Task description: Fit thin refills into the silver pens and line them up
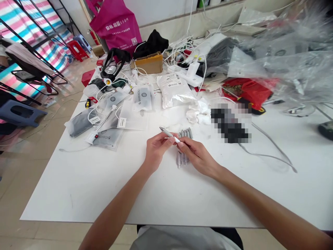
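Note:
A grey and white pen (166,132) is held between both hands above the middle of the table, its grey end pointing up and left. The fingers of my left hand (156,147) pinch its middle. My right hand (197,154) grips the white end with thumb and fingers. Under and behind the right hand, several similar pens (185,133) lie side by side on the white table (161,198). Their grey ends show beyond the fingers, and clear or pale ends show nearer me; the hand hides their middles.
Frosted pouches (110,138) and a small white lamp-like device (91,137) lie left. Behind stand a white plastic packet (174,89), crumpled tissue (200,110), a cardboard box (148,64) and tangled cables. A pixelated dark object (230,125) with a grey cable (270,156) sits right, below plastic bags (286,59).

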The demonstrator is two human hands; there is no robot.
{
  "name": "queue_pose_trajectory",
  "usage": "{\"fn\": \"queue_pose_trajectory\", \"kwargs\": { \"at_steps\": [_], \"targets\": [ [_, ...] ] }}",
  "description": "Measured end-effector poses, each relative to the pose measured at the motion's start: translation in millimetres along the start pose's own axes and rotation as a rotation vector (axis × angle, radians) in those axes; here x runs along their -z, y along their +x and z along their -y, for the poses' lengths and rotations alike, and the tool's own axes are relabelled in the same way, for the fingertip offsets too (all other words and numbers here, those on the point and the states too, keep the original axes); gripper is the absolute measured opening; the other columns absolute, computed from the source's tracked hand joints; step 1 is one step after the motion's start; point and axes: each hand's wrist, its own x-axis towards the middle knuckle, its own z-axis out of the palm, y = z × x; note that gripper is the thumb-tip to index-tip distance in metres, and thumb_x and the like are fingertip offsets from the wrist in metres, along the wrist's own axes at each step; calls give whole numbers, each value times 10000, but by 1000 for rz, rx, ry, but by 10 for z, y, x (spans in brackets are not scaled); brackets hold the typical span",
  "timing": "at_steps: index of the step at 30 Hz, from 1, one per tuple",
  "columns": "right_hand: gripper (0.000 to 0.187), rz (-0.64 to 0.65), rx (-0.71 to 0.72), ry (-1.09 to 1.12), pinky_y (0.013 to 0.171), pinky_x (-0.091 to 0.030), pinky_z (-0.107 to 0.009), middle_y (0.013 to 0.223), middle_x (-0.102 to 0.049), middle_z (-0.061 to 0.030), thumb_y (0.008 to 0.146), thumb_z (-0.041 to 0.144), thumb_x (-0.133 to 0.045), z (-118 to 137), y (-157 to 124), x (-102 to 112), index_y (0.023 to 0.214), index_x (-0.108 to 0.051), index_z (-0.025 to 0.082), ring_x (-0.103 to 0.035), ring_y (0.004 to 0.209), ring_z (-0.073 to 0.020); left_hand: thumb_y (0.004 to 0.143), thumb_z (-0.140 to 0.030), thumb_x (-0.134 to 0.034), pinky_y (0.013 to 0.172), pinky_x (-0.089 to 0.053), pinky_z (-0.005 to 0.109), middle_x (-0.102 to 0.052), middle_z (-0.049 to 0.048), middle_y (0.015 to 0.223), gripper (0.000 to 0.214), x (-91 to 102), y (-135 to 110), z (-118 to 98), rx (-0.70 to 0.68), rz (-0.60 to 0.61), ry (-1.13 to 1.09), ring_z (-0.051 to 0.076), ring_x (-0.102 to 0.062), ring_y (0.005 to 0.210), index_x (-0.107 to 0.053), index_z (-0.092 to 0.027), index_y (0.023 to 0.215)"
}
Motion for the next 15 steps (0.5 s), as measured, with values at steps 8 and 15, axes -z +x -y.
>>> {"fn": "queue_pose_trajectory", "kwargs": {
  "at_steps": [8, 15],
  "targets": [
    [416, 19, -21, 99, 560, -331, -284, 729, -452, 22, 1062, 599, -469, 26, -13, 3, 918, -570, 222, -386, 637, -134, 926, -437, -748, 969, -518, 401, -728, 71, 924, 277, -10, -29, -39, -23, 74, 41, 239, -679, 969, -818, -202, 1054],
    [512, -78, -17, -108, 636, -466, -325, 844, -631, -42, 1064, 660, -354, 76, 97, 189, 1022, -621, 225, -559, 700, -183, 923, -468, -745, 910, -500, 336, -672, 62, 926, 288, -23, 9, -53, 23, -21, -111, 194, -636, 929, -770, -189, 993]
  ]
}}
